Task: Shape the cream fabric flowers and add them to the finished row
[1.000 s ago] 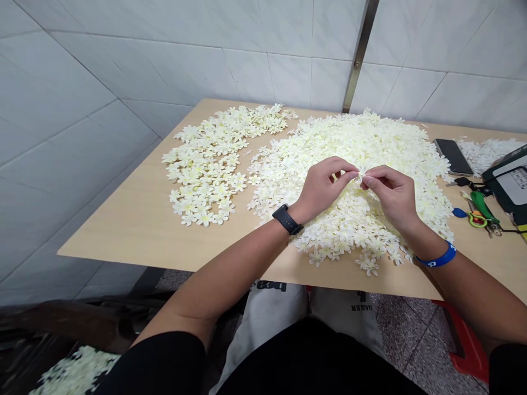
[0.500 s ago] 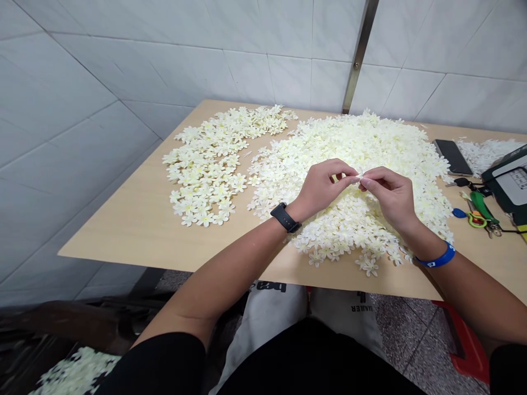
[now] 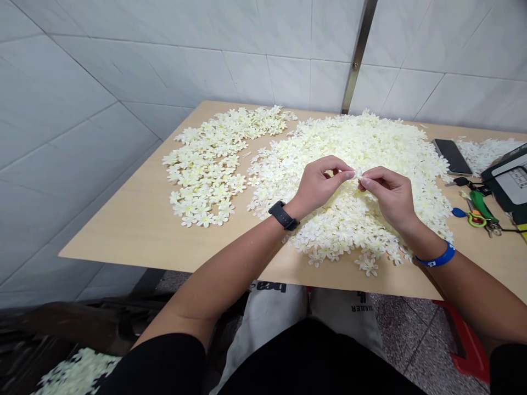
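My left hand (image 3: pixel 323 184) is closed in a pinch, thumb against forefinger, above a large heap of cream-white artificial flowers (image 3: pixel 346 236). Facing it almost tip to tip, my right hand (image 3: pixel 389 192) pinches in the same way. A small white flower piece (image 3: pixel 358 175) shows between the two sets of fingertips; its exact shape is hard to make out against the heap. Left of my hands, a looser curved group of the same flowers (image 3: pixel 201 170) lies on the tan table (image 3: pixel 127 219).
At the right are a dark phone (image 3: pixel 453 157), a pile of small white pieces (image 3: pixel 488 153), keys with a green holder (image 3: pixel 483 207) and a dark box (image 3: pixel 510 178). A tiled wall (image 3: pixel 267 71) stands behind. More flowers (image 3: pixel 78 373) lie low at left.
My left hand has drawn slightly to the left, so the gap between the fingertips is a little wider. My right hand has hardly moved.
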`<action>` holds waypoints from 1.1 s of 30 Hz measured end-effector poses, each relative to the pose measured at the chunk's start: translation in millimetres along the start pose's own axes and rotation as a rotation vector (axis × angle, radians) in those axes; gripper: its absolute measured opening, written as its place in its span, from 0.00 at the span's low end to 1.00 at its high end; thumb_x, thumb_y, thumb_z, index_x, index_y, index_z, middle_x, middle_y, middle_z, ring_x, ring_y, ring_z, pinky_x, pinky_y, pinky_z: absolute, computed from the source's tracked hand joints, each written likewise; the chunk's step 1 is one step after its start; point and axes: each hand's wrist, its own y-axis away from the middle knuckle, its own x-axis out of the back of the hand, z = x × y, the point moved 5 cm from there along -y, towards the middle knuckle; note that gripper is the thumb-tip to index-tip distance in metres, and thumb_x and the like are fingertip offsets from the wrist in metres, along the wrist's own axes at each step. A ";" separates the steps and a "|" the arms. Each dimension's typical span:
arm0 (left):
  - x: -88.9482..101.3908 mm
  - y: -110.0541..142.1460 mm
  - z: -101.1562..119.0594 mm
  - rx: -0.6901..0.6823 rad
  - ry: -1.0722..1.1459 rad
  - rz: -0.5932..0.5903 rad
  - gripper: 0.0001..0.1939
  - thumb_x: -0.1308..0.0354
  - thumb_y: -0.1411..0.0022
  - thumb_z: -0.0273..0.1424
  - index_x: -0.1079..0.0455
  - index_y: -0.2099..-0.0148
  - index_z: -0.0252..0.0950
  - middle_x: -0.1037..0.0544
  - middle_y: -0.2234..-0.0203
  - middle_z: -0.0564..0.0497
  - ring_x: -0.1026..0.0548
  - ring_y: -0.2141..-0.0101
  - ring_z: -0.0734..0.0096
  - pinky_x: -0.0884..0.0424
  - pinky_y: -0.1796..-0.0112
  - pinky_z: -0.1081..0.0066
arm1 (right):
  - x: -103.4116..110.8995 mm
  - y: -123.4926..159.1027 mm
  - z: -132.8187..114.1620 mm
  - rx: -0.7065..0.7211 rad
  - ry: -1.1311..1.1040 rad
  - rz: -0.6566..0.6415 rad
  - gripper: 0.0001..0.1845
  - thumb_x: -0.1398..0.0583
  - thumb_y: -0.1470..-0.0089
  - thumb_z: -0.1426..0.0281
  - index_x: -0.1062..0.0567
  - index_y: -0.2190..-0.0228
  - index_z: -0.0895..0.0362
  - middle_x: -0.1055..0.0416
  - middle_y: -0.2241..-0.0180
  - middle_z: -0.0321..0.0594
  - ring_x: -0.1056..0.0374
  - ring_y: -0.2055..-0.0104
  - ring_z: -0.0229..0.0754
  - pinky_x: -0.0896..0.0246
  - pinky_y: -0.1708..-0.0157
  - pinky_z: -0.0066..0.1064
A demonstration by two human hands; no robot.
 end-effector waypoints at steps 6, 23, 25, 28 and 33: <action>5.8 -2.5 -4.5 0.032 -0.030 0.037 0.15 0.36 0.34 0.45 0.24 0.65 0.38 0.18 0.66 0.49 0.24 0.64 0.71 0.30 0.67 0.71 | 2.6 -0.5 3.0 -0.005 0.018 0.021 0.04 0.32 0.45 0.67 0.19 0.72 0.52 0.24 0.72 0.34 0.29 0.69 0.39 0.32 0.66 0.35; 2.7 -0.8 -12.6 0.022 -0.055 0.033 0.10 0.39 0.32 0.38 0.28 0.63 0.37 0.20 0.65 0.49 0.25 0.63 0.70 0.30 0.64 0.70 | 5.7 -2.1 8.9 -0.057 0.005 0.081 0.15 0.31 0.44 0.55 0.21 0.70 0.53 0.25 0.74 0.35 0.27 0.70 0.39 0.28 0.65 0.34; 2.6 -0.7 -12.9 0.019 -0.071 0.024 0.11 0.40 0.31 0.39 0.28 0.63 0.37 0.20 0.64 0.48 0.25 0.63 0.69 0.30 0.64 0.70 | 6.6 -2.1 10.9 -0.058 0.009 0.082 0.15 0.32 0.43 0.55 0.21 0.70 0.53 0.25 0.74 0.35 0.27 0.70 0.39 0.28 0.65 0.34; 2.3 -0.9 -13.2 0.021 -0.099 0.009 0.10 0.41 0.30 0.38 0.28 0.62 0.37 0.20 0.63 0.47 0.25 0.62 0.69 0.30 0.65 0.71 | 7.7 -2.1 13.4 -0.061 0.009 0.089 0.15 0.32 0.42 0.54 0.21 0.69 0.53 0.24 0.73 0.35 0.26 0.69 0.39 0.27 0.64 0.34; 2.5 -0.4 -7.6 0.001 -0.132 0.022 0.08 0.40 0.32 0.36 0.28 0.53 0.39 0.21 0.53 0.46 0.25 0.62 0.71 0.32 0.70 0.73 | 8.0 -1.9 13.2 -0.059 0.007 0.131 0.15 0.32 0.44 0.54 0.21 0.69 0.52 0.24 0.72 0.35 0.25 0.69 0.39 0.26 0.64 0.34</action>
